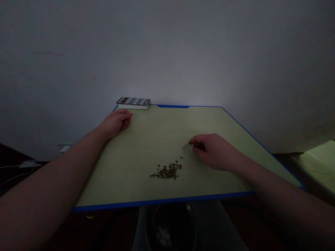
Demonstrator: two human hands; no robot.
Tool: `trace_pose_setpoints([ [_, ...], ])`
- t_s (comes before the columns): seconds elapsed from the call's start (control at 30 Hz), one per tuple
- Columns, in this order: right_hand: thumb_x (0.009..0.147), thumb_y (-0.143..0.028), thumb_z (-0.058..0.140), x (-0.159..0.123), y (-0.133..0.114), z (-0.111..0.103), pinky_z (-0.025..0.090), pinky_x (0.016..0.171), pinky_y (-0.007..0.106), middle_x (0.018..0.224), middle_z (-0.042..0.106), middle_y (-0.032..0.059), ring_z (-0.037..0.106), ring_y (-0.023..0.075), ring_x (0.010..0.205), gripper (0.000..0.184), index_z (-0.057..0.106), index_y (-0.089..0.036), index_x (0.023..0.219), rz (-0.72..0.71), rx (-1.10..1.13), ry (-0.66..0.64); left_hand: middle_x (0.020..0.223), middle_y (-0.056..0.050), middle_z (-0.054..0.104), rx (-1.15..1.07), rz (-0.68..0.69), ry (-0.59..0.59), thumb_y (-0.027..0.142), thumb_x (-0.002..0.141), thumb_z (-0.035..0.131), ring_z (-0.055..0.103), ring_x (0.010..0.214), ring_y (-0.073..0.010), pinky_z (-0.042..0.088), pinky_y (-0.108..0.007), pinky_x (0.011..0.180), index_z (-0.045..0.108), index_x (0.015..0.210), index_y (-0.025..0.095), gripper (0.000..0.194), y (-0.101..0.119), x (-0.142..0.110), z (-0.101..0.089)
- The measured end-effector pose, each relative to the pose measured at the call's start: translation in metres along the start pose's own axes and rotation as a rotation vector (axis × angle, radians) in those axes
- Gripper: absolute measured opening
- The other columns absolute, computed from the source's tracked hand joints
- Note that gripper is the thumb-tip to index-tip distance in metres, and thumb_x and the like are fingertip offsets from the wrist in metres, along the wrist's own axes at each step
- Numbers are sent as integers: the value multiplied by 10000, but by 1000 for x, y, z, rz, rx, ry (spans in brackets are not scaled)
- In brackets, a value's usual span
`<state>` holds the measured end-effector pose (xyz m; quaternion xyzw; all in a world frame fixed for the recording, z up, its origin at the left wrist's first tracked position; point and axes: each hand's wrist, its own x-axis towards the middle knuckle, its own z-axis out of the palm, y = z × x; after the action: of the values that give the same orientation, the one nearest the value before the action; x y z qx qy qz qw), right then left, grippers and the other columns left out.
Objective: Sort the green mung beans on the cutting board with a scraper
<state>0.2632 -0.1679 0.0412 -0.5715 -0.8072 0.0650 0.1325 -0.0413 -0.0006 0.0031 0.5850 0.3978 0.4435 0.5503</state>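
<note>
My left hand (116, 122) rests on the far left part of the pale green table (146, 139), its fingers curled loosely with nothing seen in them. My right hand (213, 150) lies right of the table's middle, fingers bent and pinched at a small clear round object (186, 147), perhaps a little dish or lid. A small heap of dark green-brown seeds or beans (167, 171) lies on the table just in front and to the left of my right hand.
A phone on a white box (133, 103) sits at the table's far left corner against the wall. The table has a blue edge (162, 201). A dark round container (172, 226) stands below the near edge. Another green table (320, 164) is on the right.
</note>
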Motion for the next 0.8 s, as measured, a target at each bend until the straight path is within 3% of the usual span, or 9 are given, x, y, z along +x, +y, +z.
trace_pose_setpoints([
  [0.13, 756, -174, 506, 23, -8, 8, 427, 598, 230, 810, 695, 43, 601, 135, 662, 266, 668, -159, 967, -49, 49, -99, 424, 54, 346, -28, -15, 8, 178, 680, 561, 312, 350, -40, 161, -207, 346, 394, 560, 178, 206, 1, 0, 1],
  [0.47, 754, -136, 510, 53, -48, 20, 413, 649, 219, 867, 688, 36, 582, 123, 719, 290, 651, -160, 1007, -376, 170, -197, 431, 58, 344, -17, -28, -4, 196, 675, 580, 315, 348, -39, 169, -205, 343, 402, 569, 174, 208, -2, 2, -2],
  [0.57, 778, -125, 488, 38, -45, 10, 417, 653, 226, 810, 680, 16, 576, 117, 695, 286, 630, -168, 1023, -350, 196, -107, 435, 58, 344, -23, -30, -1, 192, 673, 573, 323, 347, -38, 173, -206, 345, 397, 574, 174, 203, -2, 2, -2],
  [0.67, 803, -105, 442, 0, -33, 2, 430, 732, 276, 900, 670, 50, 583, 148, 808, 290, 632, -167, 1013, -299, 98, 49, 432, 54, 347, -36, -20, 2, 179, 668, 574, 316, 345, -38, 165, -210, 342, 396, 564, 172, 206, -1, 2, -1],
  [0.8, 772, -80, 430, -53, -16, 2, 465, 688, 317, 837, 665, 78, 573, 173, 765, 342, 607, -144, 1058, -355, -27, 89, 426, 50, 353, -15, -2, -1, 163, 675, 569, 313, 347, -41, 178, -215, 344, 399, 550, 173, 211, -1, 2, 0],
])
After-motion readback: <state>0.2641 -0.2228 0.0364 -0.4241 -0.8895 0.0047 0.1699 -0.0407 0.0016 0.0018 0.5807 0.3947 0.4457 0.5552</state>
